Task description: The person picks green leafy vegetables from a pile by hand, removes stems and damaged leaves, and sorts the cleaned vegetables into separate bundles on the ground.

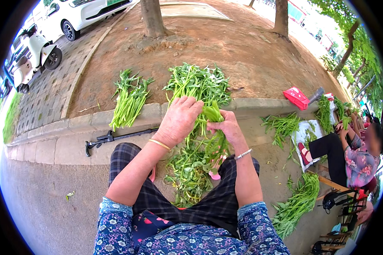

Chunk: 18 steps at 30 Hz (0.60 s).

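My right hand, with a silver bangle at its wrist, grips a bunch of long-stemmed leafy greens, the leaves hanging down. Against the bunch's upper end, my left hand is curled with its fingertips hidden behind the knuckles; a gold bangle circles that wrist. Just beyond both hands, a thick heap of greens lies over the kerb. Farther left rests a sorted bundle, stem ends towards me. Loose leaves and stems are piled on the ground between my knees.
A black walking stick lies along the kerb on the left. On the right a seated person handles greens beside a white sack. More greens lie near my right side. A red bag rests on the kerb.
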### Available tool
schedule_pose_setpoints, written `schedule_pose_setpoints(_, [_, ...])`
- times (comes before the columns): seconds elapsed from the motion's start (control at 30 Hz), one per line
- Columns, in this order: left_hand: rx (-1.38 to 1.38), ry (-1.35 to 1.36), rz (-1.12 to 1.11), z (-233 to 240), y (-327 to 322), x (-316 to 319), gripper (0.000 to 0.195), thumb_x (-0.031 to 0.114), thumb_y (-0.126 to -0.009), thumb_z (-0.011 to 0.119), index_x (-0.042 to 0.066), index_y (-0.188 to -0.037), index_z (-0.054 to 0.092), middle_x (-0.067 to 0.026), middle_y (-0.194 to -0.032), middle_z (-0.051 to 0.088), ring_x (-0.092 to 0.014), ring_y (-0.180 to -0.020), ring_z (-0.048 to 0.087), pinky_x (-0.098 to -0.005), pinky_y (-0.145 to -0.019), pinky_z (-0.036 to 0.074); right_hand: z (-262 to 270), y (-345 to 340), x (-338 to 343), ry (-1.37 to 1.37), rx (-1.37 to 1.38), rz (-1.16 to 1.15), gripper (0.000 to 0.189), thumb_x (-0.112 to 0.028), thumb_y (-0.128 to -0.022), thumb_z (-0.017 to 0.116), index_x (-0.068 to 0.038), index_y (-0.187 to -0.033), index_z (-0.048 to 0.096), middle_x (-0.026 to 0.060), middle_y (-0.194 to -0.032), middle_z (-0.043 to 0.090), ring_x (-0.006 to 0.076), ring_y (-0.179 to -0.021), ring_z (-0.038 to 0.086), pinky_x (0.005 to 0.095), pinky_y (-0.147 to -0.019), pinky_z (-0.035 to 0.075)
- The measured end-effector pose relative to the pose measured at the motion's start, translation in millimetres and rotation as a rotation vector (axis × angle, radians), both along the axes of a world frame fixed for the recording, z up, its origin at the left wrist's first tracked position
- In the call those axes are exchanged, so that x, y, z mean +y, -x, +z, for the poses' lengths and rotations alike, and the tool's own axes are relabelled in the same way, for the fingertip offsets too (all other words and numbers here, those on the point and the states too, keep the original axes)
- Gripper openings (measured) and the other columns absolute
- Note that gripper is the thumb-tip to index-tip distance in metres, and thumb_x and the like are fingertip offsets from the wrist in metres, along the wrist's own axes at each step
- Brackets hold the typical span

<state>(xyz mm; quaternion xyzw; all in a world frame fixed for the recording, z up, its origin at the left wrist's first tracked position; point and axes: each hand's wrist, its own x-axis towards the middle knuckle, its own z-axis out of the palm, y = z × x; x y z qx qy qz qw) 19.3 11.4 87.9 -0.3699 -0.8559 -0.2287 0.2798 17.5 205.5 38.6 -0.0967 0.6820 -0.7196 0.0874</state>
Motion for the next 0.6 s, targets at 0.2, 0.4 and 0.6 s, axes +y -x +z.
schedule_pose_setpoints(0.2, [0.007, 0.107, -0.003, -4, 0, -2, 0.027, 0.003, -0.067, 0.052, 0.003, -0.095, 0.054, -0.0106, -0.081, 0.051, -0.027, -0.083, 0.051, -0.0374, -0.074, 0.041, 4, 0, -6, -0.066, -0.003, -0.005, 0.017, 0.002, -0.070, 0.064, 0.001, -0.087, 0.060, 0.0041, -0.065, 0.059, 0.0092, -0.053, 0.053, 0.0212, -0.049, 0.042])
schedule_pose_setpoints(0.4, [-0.050, 0.153, -0.006, -4, -3, 3, 0.016, 0.008, -0.070, 0.051, 0.003, -0.085, 0.052, -0.0114, -0.079, 0.051, -0.027, -0.082, 0.052, -0.0379, -0.076, 0.041, -3, -1, 2, -0.127, 0.016, -0.028, 0.019, 0.002, -0.068, 0.064, 0.000, -0.087, 0.060, 0.0025, -0.064, 0.059, 0.0075, -0.052, 0.052, 0.0206, -0.047, 0.040])
schedule_pose_setpoints(0.6, [0.020, 0.152, 0.009, -11, -4, -2, 0.009, 0.011, -0.071, 0.053, 0.003, -0.076, 0.052, -0.0100, -0.074, 0.052, -0.025, -0.077, 0.054, -0.0359, -0.073, 0.042, -2, 0, -4, -0.165, 0.020, -0.013, 0.018, 0.002, -0.067, 0.063, 0.001, -0.085, 0.060, 0.0021, -0.063, 0.058, 0.0076, -0.051, 0.052, 0.0213, -0.046, 0.040])
